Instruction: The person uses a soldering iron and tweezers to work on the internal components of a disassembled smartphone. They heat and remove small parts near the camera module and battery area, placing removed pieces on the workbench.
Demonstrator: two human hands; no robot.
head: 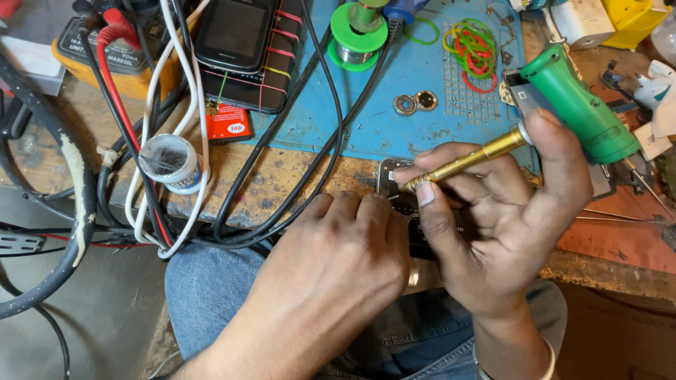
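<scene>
My right hand [507, 218] grips a screwdriver [563, 105] with a green handle and a brass shaft, its tip pointing down-left at a small opened phone [389, 176] at the bench's front edge. My left hand [331, 274] lies palm down over that phone, fingers pressing on it and hiding most of it. Only its silvery top edge and a dark strip between my hands show. My knees in blue jeans [211, 295] sit below the bench edge.
A blue work mat [394, 119] carries a green solder spool [358, 35], coloured rubber bands [473, 46] and two metal rings [415, 103]. A black phone [236, 32], a round white tub [169, 162], a yellow meter [98, 49] and tangled cables [148, 176] crowd the left.
</scene>
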